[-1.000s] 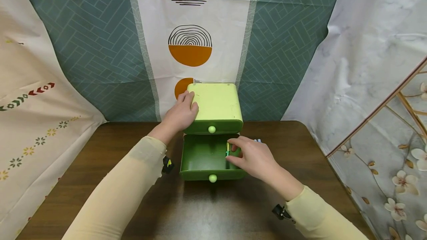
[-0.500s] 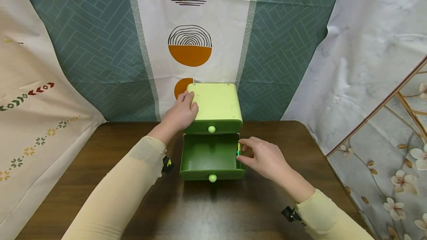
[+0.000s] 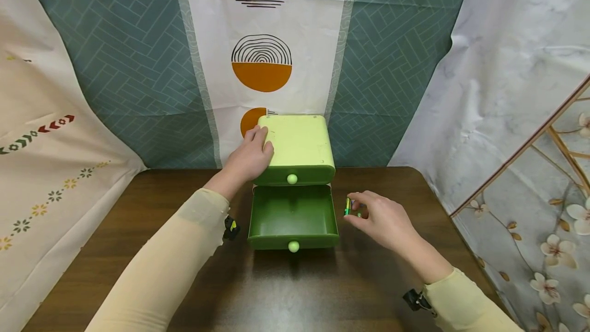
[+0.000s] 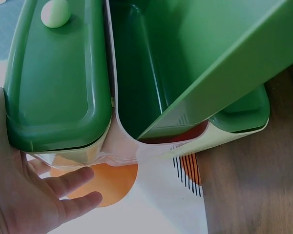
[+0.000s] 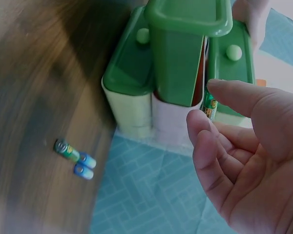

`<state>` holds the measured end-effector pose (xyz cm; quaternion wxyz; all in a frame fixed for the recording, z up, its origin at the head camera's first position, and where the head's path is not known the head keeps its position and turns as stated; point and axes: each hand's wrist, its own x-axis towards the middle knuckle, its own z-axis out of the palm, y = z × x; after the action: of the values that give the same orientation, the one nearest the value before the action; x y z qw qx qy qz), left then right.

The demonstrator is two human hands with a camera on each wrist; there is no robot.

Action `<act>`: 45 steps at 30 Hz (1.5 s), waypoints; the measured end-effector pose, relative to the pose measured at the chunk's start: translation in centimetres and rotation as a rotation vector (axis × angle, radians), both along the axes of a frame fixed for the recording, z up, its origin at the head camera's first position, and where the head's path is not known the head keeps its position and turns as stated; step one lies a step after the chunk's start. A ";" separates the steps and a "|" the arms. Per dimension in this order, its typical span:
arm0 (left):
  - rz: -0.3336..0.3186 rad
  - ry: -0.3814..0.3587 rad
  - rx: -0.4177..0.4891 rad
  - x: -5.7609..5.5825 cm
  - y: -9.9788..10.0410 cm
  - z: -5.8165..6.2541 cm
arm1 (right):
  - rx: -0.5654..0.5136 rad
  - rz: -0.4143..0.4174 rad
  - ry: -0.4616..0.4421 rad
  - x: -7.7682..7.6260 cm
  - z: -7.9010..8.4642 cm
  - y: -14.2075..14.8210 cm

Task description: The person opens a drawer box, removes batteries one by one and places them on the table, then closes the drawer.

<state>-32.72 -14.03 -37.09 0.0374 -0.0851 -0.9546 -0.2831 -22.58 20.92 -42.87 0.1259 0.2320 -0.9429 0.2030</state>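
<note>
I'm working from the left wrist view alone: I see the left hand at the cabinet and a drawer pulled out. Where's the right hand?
Observer: In the head view, the right hand is just to the right of the open drawer, not inside it.

Operator: Is it holding anything?

Observer: Yes, a green battery, pinched between thumb and fingers.

Operator: Anything on the table on that side?

Observer: The right wrist view shows a second green battery and two blue-and-white batteries close together on the table.
</note>
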 end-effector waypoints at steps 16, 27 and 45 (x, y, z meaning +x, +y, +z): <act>0.002 0.013 -0.016 -0.1 0.1 0.0 | 0.008 -0.068 -0.074 -0.4 -0.1 2.6; 0.006 0.012 -0.015 -0.1 0.0 0.0 | 0.056 -0.065 -0.134 -1.5 -1.2 4.2; 0.005 0.004 -0.012 0.0 0.1 0.0 | 0.099 -0.067 -0.277 -2.5 -3.8 5.0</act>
<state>-32.76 -13.94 -37.06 0.0397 -0.0834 -0.9565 -0.2769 -25.11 25.97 -46.70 -0.0102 0.1759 -0.9674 0.1818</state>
